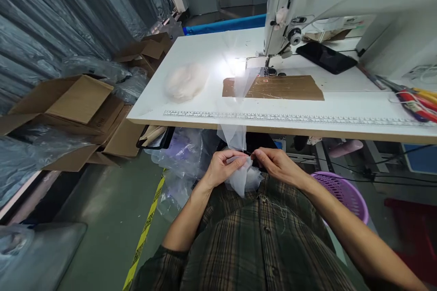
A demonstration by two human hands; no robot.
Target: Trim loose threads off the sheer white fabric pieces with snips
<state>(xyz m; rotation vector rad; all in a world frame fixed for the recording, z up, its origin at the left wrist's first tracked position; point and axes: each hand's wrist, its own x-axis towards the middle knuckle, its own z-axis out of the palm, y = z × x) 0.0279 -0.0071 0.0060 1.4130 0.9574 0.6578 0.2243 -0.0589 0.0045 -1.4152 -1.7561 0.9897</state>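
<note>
Sheer white fabric hangs from the sewing machine's needle area over the table's front edge into my lap. My left hand pinches the fabric between thumb and fingers, just below the edge. Close beside it on the right, my right hand is closed with thumb and fingertips together at the fabric's edge; what exactly lies between them is too small to make out. The sewing machine stands above, its presser foot near a strip of brown tape on the tabletop.
A pale round bundle of fabric lies on the white table. A black phone and scissors lie to the right. Open cardboard boxes stand left; a purple basket sits below on the right.
</note>
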